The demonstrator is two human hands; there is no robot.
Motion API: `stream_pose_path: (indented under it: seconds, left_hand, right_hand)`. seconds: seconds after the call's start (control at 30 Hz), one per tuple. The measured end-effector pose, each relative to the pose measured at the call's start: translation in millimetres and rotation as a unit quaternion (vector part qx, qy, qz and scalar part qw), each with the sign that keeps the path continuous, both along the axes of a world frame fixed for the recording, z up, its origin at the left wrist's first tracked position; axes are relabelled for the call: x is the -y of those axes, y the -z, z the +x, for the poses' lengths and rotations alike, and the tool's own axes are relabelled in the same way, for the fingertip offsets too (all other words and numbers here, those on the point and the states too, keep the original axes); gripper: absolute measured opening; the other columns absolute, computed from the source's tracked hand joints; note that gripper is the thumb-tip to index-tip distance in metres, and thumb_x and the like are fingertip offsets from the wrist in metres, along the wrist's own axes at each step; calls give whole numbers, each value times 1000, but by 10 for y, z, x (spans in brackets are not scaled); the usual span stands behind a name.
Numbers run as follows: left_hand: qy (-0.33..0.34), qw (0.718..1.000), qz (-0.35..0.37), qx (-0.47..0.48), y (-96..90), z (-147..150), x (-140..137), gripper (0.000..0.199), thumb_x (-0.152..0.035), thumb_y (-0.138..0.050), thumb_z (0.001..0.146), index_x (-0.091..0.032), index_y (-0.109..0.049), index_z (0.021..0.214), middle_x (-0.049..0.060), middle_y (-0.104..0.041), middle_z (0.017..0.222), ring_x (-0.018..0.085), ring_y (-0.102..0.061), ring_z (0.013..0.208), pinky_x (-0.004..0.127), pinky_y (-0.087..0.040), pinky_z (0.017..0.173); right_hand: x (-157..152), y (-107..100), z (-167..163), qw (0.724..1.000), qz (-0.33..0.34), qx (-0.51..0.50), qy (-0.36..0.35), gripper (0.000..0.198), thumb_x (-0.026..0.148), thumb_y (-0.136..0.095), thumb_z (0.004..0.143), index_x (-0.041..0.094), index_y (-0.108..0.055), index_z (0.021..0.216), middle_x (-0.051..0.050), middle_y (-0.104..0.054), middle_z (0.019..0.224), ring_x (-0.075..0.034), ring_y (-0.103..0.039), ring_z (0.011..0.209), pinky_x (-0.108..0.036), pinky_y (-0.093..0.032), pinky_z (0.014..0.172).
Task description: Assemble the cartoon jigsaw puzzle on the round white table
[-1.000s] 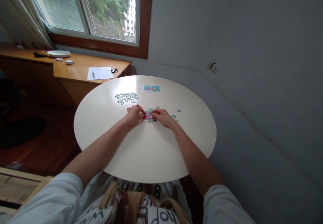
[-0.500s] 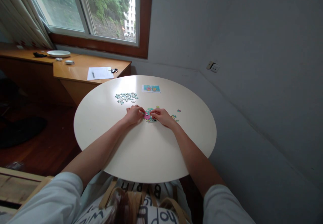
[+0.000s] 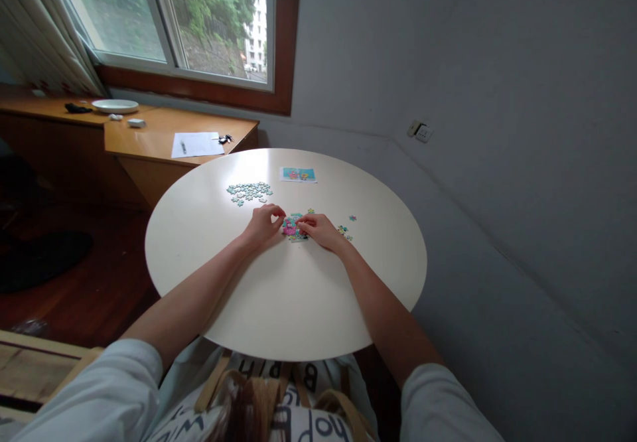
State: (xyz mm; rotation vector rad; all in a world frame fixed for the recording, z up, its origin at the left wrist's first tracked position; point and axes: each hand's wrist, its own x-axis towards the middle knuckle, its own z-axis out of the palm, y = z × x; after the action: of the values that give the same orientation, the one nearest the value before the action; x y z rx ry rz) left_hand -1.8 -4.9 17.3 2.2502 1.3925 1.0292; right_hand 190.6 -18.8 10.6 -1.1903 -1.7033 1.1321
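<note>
A partly joined jigsaw puzzle (image 3: 290,227) in pink and turquoise lies flat on the round white table (image 3: 283,296). At its left edge is my left hand (image 3: 265,223), thumb and index finger curled together into a ring; whatever is between the tips is too small to tell. My right hand (image 3: 318,229) rests over the puzzle's right side, its fingers closed together on it and covering part of it. Loose yellowish pieces (image 3: 343,231) lie just right of that hand. One piece (image 3: 311,211) sits behind the puzzle, and a pinkish piece (image 3: 353,218) lies farther right.
A group of pale turquoise pieces (image 3: 249,192) spreads at the table's back left. Behind the puzzle lies a picture card (image 3: 298,174). A wooden desk (image 3: 159,120) beyond the table holds paper (image 3: 196,145), keys (image 3: 225,139) and a white plate (image 3: 115,106).
My left hand has lifted slightly, and its fingers have drawn into a rounder curl at the puzzle's left edge. My right hand stays almost where it was.
</note>
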Motion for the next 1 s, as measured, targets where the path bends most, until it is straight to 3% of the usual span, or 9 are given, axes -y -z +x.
stream_pose_path:
  seconds: [0.13,0.33,0.63,0.73,0.87,1.0]
  left_hand:
    - [62,996,-57,-43,2,5,14,18,-17,-51,72,-19,-69,73,1,-69,78,17,-62,76,29,-49,76]
    - [71,995,-67,-33,17,12,13,18,-17,-50,73,-19,-68,74,1,-70,79,17,-62,76,29,-49,77]
    - [-49,992,88,73,-138,-19,71,19,-20,-45,82,-19,-64,83,6,-68,88,19,-61,88,34,-49,84]
    - [-9,995,93,44,-137,-20,81,21,-19,-44,82,-19,-66,83,6,-68,87,20,-61,87,35,-48,85]
    - [97,993,2,-65,-70,0,55,21,-17,-48,73,-19,-69,75,5,-68,82,19,-62,80,31,-50,80]
    - [116,989,-21,-86,-24,0,21,25,-19,-46,74,-20,-71,76,5,-67,83,18,-62,80,30,-50,81]
  right_hand:
    - [10,-17,2,1000,-2,-3,-7,17,30,-61,75,16,-66,83,1,-62,65,-12,-57,65,-27,-44,66]
    - [12,-24,-2,1000,-2,-3,-5,16,29,-60,75,16,-66,82,1,-62,64,-12,-57,63,-26,-44,64]
    - [12,-12,0,1000,-5,2,6,18,31,-62,74,15,-67,82,-1,-64,66,-13,-58,65,-26,-45,64]
    - [15,-18,-3,1000,-1,-1,3,18,30,-61,74,15,-67,82,-1,-64,66,-13,-58,65,-26,-45,65]
    - [7,-14,-7,1000,1,-7,-1,19,31,-61,74,15,-67,82,1,-63,64,-12,-58,63,-26,-45,64]
    - [-4,0,0,1000,-1,-13,-6,19,32,-62,73,15,-67,82,1,-63,63,-12,-57,63,-26,-45,64]
